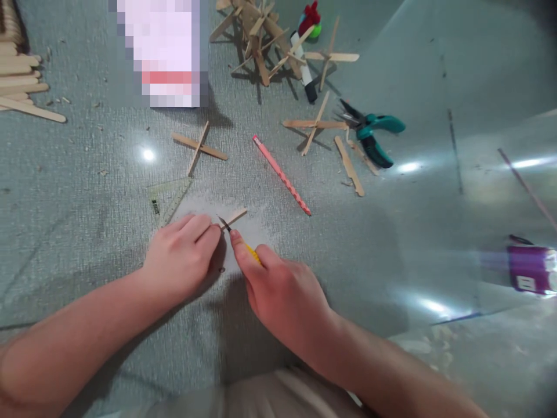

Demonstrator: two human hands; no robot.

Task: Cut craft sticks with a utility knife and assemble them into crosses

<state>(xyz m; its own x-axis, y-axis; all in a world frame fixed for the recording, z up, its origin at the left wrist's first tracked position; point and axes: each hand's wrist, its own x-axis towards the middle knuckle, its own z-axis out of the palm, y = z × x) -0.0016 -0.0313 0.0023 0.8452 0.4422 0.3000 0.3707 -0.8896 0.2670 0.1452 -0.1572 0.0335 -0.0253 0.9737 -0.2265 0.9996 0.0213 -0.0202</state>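
Note:
My left hand [185, 255] is closed, its fingers pressing down one end of a short wooden craft stick [235, 217] on the grey mat. My right hand [278, 290] is wrapped round a yellow-handled craft knife [251, 251]. Its forefinger lies along the handle. The dark blade tip [224, 223] touches the stick just beside my left fingertips. Pale dust lies on the mat around the stick.
A clear set square [167, 197] lies left of the stick, a pink pencil [282, 174] beyond it. Farther off are stick crosses [199, 146], teal pliers [372, 133], a marker [304, 72], a stick structure [256, 35], a stick pile [20, 81] and a purple object [528, 268].

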